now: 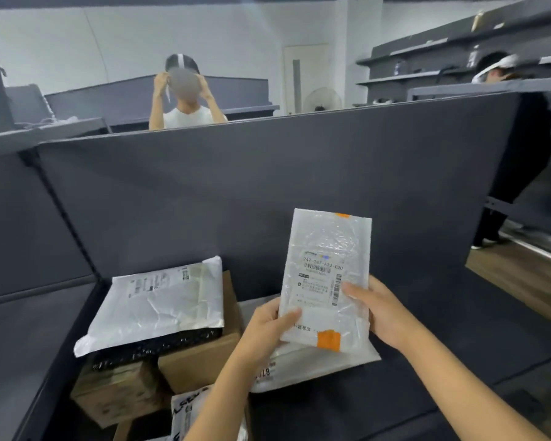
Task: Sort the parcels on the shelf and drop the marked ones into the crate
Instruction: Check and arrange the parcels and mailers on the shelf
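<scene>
Bubble-wrap plastic is what I have in both hands: the mailer (326, 278) stands upright, label toward me, above the shelf (458, 361). My left hand (269, 326) pinches its lower left edge, thumb on the front, fingers closed behind. My right hand (379, 313) clasps the lower right edge the same way. Just under the mailer a flat white parcel (315, 366) lies on the shelf. Left of the mailer, a grey bag (159, 300) tops a black parcel and brown boxes (198, 354). I see no crate. The slick film could slide from so low a grip, and glare across the label might make me misread the mark. That leaning stack could topple if nudged.
</scene>
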The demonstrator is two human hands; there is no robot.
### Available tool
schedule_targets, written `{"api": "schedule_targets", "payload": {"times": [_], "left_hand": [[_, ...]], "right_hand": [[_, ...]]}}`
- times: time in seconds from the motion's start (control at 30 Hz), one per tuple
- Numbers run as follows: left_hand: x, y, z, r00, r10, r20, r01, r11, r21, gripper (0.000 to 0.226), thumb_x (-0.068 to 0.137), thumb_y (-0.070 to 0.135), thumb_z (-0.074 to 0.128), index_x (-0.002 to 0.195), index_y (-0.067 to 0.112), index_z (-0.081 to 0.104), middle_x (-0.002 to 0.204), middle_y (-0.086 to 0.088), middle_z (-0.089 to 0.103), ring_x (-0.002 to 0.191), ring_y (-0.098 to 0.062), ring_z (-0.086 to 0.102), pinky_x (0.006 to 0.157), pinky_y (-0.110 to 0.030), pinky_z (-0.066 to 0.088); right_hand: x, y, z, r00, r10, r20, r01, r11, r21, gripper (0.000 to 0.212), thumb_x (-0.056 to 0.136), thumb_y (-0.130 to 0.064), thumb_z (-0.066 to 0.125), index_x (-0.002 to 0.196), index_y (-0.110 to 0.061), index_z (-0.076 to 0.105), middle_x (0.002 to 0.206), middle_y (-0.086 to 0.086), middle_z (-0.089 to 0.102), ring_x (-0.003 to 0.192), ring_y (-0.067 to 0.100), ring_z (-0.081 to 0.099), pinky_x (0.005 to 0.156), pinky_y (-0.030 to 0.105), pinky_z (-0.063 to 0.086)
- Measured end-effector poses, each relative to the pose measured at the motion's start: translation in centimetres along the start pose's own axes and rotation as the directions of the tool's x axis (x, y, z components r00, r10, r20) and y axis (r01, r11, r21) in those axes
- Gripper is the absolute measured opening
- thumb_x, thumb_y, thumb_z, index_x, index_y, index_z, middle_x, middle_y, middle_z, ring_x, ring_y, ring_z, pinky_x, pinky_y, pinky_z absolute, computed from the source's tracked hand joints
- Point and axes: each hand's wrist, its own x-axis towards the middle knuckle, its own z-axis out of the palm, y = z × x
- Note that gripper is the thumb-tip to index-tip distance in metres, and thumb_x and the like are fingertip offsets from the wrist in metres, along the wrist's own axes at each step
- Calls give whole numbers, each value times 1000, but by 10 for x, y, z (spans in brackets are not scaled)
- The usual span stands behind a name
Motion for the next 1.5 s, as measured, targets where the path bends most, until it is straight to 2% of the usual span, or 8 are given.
{"api": "schedule_targets", "payload": {"times": [0.2, 0.6, 0.73, 0.9, 1.03, 1.1, 1.23, 1.5], "left_hand": [[0, -35, -12, 958, -179, -224, 154, 980, -128, 23, 96, 17, 52, 115, 9, 64, 105, -5, 74, 99, -22, 70, 84, -37, 57], [24, -69, -35, 881, -295, -369, 229, 950, -212, 26, 92, 20, 60, 116, 10, 55, 105, 0, 70, 95, -20, 68, 84, -45, 56], [32, -74, -30, 852, -288, -438, 262, 957, -121, 44, 89, 15, 64, 122, 22, 34, 105, 12, 55, 93, -9, 59, 72, -32, 55], [45, -88, -27, 849, -308, -429, 411, 895, 172, 70, 76, 12, 74, 127, 30, 30, 125, 3, 56, 112, -16, 56, 85, -23, 51], [48, -90, -22, 854, -293, -429, 498, 698, 515, 74, 83, 27, 65, 145, 24, 23, 144, -3, 45, 123, -18, 53, 100, -23, 44], [49, -94, -24, 878, -254, -405, 473, 588, 657, 71, 88, 27, 58, 148, 28, 20, 155, -7, 22, 130, -19, 48, 106, -23, 37], [53, -104, -26, 901, -202, -384, 431, 519, 738, 64, 92, 32, 55, 148, 29, 24, 158, -9, 2, 140, -16, 35, 112, -22, 28], [65, -113, -20, 893, -137, -428, 440, 463, 770, 68, 87, 38, 57, 145, 37, 23, 157, -1, 6, 144, -17, 21, 116, -24, 19]], "right_hand": [[14, 34, 5, 981, 196, 9, -193, 972, -133, 32, 90, -2, 56, 120, -12, 58, 112, 10, 70, 100, 26, 69, 77, 35, 57], [71, 84, 0, 952, 306, 8, -301, 939, -168, 41, 86, 8, 58, 121, -14, 56, 113, 12, 69, 104, 29, 66, 88, 39, 52], [87, 101, -7, 939, 341, -41, -340, 902, -267, 40, 85, 2, 61, 119, -19, 58, 112, 7, 69, 110, 33, 61, 102, 50, 44], [99, 116, -8, 911, 405, -85, -409, 853, -325, 42, 86, 2, 60, 126, -10, 53, 113, 6, 66, 102, 24, 64, 89, 38, 52], [102, 113, 4, 930, 365, -35, -326, 779, -536, 57, 80, 4, 64, 127, -20, 43, 123, -7, 54, 108, 11, 52, 80, 18, 50], [99, 110, 16, 953, 300, 36, -190, 687, -702, 57, 78, -5, 72, 122, -26, 42, 118, -10, 46, 113, 8, 45, 85, 8, 44], [100, 117, 17, 970, 199, 140, 33, 463, -886, 58, 83, -20, 69, 136, -21, 44, 122, -17, 28, 126, 0, 25, 110, 18, 21], [107, 126, -5, 965, 242, 105, 37, 270, -962, 53, 77, -27, 65, 128, -21, 52, 136, -6, 46, 132, 20, 34, 113, 33, 28]]}}
